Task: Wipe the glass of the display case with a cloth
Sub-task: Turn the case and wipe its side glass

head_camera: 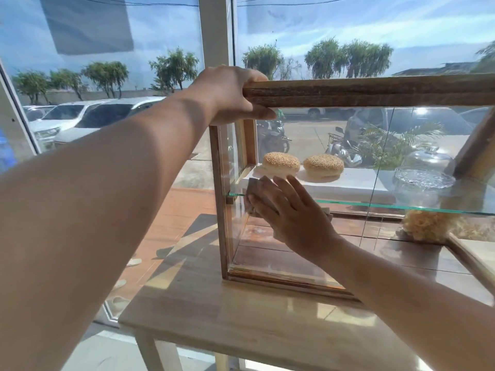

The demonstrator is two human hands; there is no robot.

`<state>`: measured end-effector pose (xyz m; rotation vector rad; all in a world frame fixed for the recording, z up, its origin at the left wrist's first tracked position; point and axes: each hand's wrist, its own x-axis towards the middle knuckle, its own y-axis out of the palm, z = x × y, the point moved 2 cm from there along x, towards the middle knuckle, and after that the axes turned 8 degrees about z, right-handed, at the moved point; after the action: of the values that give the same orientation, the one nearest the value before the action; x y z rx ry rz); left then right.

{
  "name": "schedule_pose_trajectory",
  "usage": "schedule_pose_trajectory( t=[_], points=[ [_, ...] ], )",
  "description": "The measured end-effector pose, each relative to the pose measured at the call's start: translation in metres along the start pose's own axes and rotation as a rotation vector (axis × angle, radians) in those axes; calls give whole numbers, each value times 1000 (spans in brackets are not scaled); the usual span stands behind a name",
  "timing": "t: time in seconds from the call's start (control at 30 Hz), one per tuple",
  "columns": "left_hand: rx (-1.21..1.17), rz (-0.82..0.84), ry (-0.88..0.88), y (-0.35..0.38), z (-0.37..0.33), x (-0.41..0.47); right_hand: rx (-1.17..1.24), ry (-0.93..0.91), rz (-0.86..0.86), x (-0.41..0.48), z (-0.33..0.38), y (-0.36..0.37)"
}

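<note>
A wooden-framed glass display case (222, 199) stands on a wooden table. My left hand (227, 95) grips the left end of the case's top wooden rail (375, 91). My right hand (289, 212) lies flat with fingers spread, pressing a brownish cloth (253, 191) against the front glass (281, 258) near the left edge, at the height of the glass shelf (401, 208). Most of the cloth is hidden under my palm. Two sesame buns (281, 163) sit on a white tray on the shelf inside.
A glass cake stand with dome (424, 172) sits on the shelf at right. A pale crumbly pastry (426, 226) lies below it. The wooden table (241, 317) has free surface in front of the case. Large windows behind show parked cars and motorbikes.
</note>
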<state>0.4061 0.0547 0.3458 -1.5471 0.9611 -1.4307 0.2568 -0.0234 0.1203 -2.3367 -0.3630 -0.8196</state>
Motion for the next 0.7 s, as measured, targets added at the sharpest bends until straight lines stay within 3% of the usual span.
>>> schedule_pose_trajectory(
  t=[0.13, 0.23, 0.47, 0.7],
  points=[
    [-8, 4, 6, -1, 2, 0, 111, -107, 138, -12, 42, 9],
    [-10, -5, 11, -1, 3, -1, 298, -76, 185, -33, 41, 0],
    [-98, -13, -12, -2, -1, -4, 1000, 303, 505, -110, 53, -12],
    [-70, -39, -31, 2, 2, -5, 1252, 615, 773, -129, 63, -10]
  ],
)
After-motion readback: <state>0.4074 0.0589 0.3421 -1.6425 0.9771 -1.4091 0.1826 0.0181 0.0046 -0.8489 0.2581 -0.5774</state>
